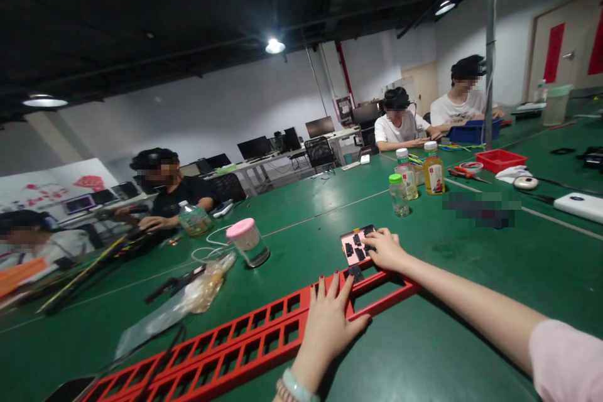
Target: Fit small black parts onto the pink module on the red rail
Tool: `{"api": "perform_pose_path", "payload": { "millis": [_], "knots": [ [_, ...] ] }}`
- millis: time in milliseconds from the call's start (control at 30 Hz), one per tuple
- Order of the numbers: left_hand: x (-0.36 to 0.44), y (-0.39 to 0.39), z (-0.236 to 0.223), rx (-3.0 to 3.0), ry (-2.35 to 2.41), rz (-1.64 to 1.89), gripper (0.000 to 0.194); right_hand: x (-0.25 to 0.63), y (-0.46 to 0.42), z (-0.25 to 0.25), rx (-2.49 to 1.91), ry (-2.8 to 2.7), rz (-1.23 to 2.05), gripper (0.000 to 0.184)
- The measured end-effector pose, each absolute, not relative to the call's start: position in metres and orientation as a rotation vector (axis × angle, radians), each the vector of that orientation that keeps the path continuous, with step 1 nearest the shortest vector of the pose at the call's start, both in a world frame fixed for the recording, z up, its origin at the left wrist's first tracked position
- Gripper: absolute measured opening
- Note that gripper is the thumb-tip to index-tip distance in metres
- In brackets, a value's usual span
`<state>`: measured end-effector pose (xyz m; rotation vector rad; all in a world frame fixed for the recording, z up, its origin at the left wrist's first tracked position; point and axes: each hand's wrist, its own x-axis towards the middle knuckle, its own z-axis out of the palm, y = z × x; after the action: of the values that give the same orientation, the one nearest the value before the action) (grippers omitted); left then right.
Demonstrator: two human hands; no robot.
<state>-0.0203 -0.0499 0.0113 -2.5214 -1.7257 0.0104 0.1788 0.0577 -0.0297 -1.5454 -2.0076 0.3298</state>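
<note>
My left hand point(327, 320) lies spread over a long red ladder-like frame point(226, 339), with its fingertips near the upper rail. A small black piece point(355, 273) sits on the frame just beyond those fingers. My right hand point(389, 251) reaches over a small pink-faced tray or panel point(349, 240) that holds several small black pieces point(358, 254). Its fingers stretch across the right side of the pink face and appear to touch it. The thumb is hidden, and I see nothing held.
Left of the tray stands a pink-lidded jar point(247, 242); a plastic bag point(188, 301) lies nearer. Beyond my right hand are a green-capped bottle point(399, 196) and a juice bottle point(434, 169). A red tray point(501, 160) and orange-handled pliers point(464, 173) lie farther right. Several people sit around.
</note>
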Motion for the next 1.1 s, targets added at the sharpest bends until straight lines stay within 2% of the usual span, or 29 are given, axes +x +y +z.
{"api": "perform_pose_path", "payload": {
  "millis": [367, 900, 1100],
  "knots": [
    [-0.0167, -0.0506, 0.0050, -2.527, -1.670, -0.086, 0.082, 0.1842, 0.0619, -0.0288, -1.641, -1.956, 0.436, 0.026],
    [-0.0149, -0.0530, 0.0062, -2.507, -1.704, -0.089, 0.082, 0.1832, 0.0620, -0.0280, -1.643, -2.020, 0.412, 0.026],
    [-0.0153, -0.0526, 0.0052, -2.514, -1.703, -0.098, 0.081, 0.1847, 0.0632, -0.0284, -1.667, -2.001, 0.401, 0.031]
  ]
}}
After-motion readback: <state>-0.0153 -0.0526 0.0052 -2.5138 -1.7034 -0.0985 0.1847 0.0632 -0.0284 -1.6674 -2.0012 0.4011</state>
